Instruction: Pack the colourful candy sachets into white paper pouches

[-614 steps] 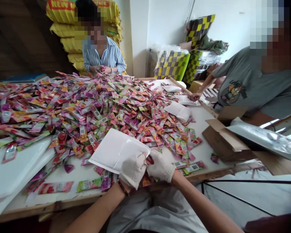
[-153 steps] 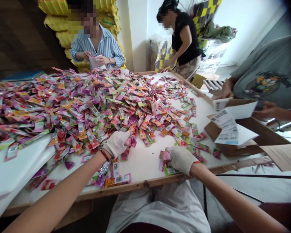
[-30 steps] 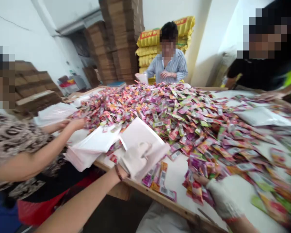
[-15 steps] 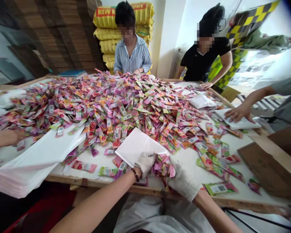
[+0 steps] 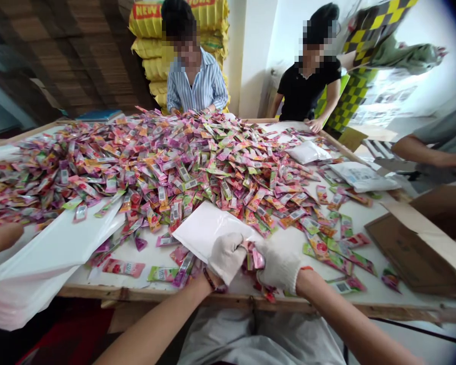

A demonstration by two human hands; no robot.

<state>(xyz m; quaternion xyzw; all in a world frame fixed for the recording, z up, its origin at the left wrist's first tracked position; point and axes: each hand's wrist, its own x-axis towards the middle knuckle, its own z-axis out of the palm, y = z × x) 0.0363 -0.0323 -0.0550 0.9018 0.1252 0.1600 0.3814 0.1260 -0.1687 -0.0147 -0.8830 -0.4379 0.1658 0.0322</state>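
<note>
My left hand, in a pale knitted glove, is closed on the mouth edge of a white plastic mailing bag. The bag lies flat-sided at the table's front, pointing away to the left. My right hand, gloved too, is curled around a few small printed sachets at the bag's opening. Its fingertips are partly hidden behind the sachets. Some reddish sachets hang below it at the table edge. A large heap of pink, green, orange and purple sachets spreads beyond the bag.
A stack of white bags overhangs the front edge at left, near another person's hand. Filled white bags lie at right, beside an open cardboard box. Two people stand across the wooden-rimmed table; another is at right.
My right hand has turned and closed further, and fewer sachets show between my hands. At right, a person's hand has lifted off the white bag. The view has shifted slightly.
</note>
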